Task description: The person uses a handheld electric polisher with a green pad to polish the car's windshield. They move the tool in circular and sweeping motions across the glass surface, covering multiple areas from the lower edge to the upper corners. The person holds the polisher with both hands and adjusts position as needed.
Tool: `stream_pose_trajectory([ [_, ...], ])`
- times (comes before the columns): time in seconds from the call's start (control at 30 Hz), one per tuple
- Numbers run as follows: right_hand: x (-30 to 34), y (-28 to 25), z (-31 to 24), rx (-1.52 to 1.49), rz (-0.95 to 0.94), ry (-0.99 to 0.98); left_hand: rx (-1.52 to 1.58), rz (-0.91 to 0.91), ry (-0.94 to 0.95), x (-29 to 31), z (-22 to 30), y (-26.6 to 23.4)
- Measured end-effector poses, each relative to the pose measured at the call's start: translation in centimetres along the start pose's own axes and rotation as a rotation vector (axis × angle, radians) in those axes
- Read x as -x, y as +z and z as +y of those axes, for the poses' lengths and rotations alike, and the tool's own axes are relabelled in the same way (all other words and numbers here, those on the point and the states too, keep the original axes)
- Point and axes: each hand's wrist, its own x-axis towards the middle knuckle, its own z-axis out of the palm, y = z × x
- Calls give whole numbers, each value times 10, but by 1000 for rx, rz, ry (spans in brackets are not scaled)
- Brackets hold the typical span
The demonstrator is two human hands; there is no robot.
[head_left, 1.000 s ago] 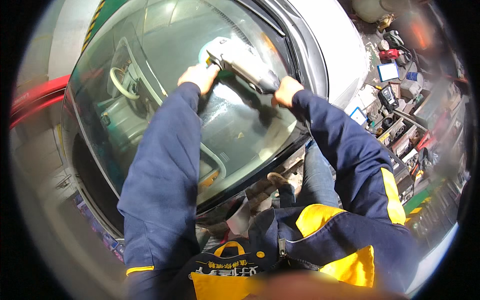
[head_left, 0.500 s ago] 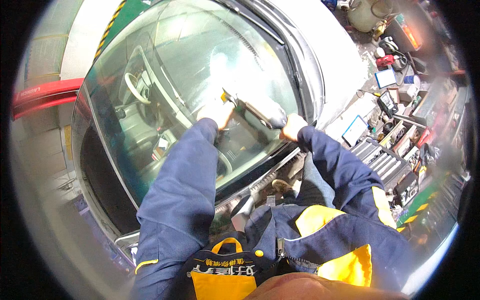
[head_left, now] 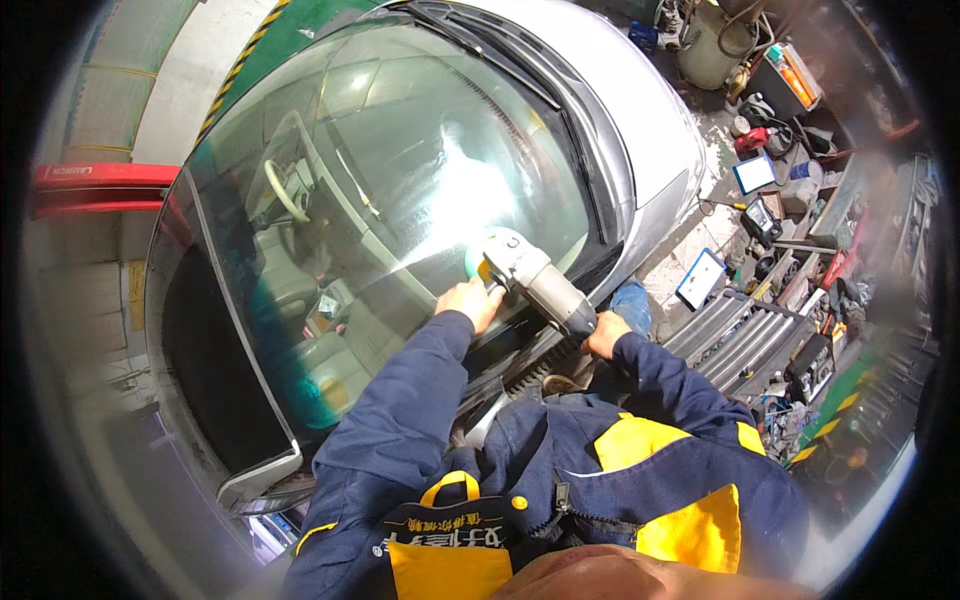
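A grey and white polisher [head_left: 548, 287] with a dark rear end lies low over the near edge of a car's windshield [head_left: 400, 215]. The greenish rim of its round pad [head_left: 473, 262] shows beside the tool's head, at the glass. My left hand [head_left: 470, 304] is closed around the side handle by that head. My right hand [head_left: 606, 334] wraps the rear end, close to the car's near side. Bright glare covers the glass beyond the head. Through the windshield a steering wheel [head_left: 285, 192] and pale seats can be seen.
The silver hood [head_left: 650, 110] extends to the right, with wiper arms [head_left: 500, 60] at its base. Tools, clipboards [head_left: 700, 278] and a black metal rack [head_left: 735, 340] crowd the floor at right. A red lift arm [head_left: 105, 188] reaches in at left.
Both hands have drawn the polisher back toward me, from farther over the glass to its near edge. My arms are more bent, and the view has shifted slightly.
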Motion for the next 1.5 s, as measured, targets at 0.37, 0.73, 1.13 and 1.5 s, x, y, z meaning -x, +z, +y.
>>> stream_pose_trajectory([
  [0.37,-147,-110,-112,43,-63,-92,50,169,-80,-126,-27,-102],
  [0.73,-269,-192,-206,-19,-143,-183,30,261,-147,-266,-56,-190],
  [1.13,-147,-108,-151,123,-123,-174,-110,170,-13,-106,-61,-100],
  [1.5,-4,4,-26,98,-66,-73,104,38,-107,38,-35,17],
])
